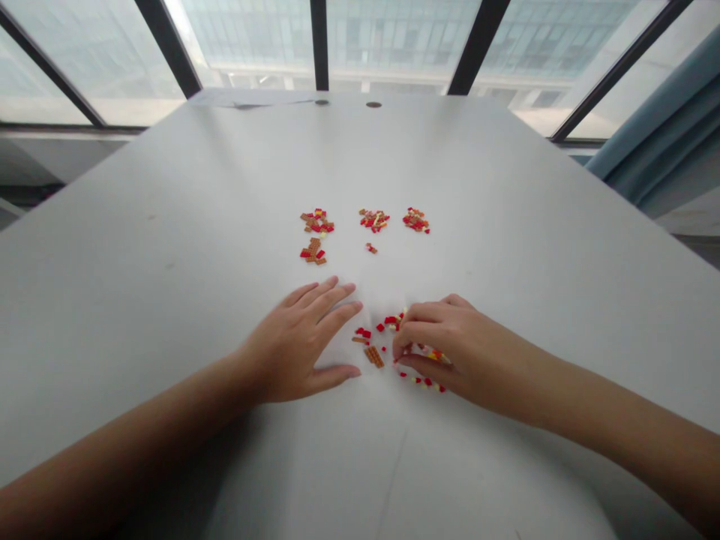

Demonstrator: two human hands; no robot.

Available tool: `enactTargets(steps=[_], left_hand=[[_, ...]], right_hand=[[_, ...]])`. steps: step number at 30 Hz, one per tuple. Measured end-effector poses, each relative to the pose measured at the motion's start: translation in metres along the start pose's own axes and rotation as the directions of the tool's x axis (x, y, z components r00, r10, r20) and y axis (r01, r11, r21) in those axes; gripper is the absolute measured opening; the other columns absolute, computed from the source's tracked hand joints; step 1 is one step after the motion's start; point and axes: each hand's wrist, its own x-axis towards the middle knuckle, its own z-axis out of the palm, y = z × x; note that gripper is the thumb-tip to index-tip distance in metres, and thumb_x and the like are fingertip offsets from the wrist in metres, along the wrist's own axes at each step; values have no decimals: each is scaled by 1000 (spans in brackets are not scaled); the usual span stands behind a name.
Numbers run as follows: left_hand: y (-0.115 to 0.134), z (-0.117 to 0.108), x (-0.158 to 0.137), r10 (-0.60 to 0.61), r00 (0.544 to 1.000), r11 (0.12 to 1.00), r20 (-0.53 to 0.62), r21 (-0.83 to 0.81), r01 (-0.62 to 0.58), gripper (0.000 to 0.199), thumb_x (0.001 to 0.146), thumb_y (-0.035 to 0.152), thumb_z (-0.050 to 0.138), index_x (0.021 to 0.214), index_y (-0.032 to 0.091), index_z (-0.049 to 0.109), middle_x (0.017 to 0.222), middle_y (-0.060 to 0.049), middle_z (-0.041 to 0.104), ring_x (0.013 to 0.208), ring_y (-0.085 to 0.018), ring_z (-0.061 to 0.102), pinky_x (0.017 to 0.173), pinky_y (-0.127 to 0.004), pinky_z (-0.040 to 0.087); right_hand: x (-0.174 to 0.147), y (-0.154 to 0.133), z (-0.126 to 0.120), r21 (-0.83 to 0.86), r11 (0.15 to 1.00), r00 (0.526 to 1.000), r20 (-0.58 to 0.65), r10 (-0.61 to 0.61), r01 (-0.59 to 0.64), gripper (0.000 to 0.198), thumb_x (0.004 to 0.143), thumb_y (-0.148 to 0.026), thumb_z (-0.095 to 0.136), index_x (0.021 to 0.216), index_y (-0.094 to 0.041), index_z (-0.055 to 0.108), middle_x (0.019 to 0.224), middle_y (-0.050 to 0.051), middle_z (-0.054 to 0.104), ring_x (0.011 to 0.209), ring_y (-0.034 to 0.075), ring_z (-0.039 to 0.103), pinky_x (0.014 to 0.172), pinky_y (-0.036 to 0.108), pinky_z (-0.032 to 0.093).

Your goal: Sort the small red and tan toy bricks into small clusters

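My left hand [304,341] lies on the table with its fingers spread and nothing in it. Just right of its fingertips are a brown studded plate [374,356] and a few small red bricks [363,332]. My right hand [444,341] is over a loose pile of small bricks, its thumb and forefinger brought together at the pile's left edge. Whatever lies in that pinch is too small and hidden to name. Red and pale yellow bricks [428,382] show below the right hand, and more red bricks [391,321] lie above its fingers. The hand covers the pile's middle.
Farther back on the white table [236,180] lie a brown and red brick pile [318,221], a brown cluster [313,251], a mixed pile [374,220], a red pile [416,220] and a small piece [371,248]. Windows and a blue curtain [664,127] stand beyond.
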Motion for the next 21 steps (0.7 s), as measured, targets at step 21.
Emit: enactTargets(steps=[21], left_hand=[[-1,1,1,-21,1000,997,19,-69,22,72,102,64,59,150,11,57,163,-25,52,154,-45,47,124,-63,42]], right_hand=[[-6,-14,29,-378,911,948,-196,-251,164,15,97,-6,64,90,-18,68,84,1,78,73,18,68,75,36,36]])
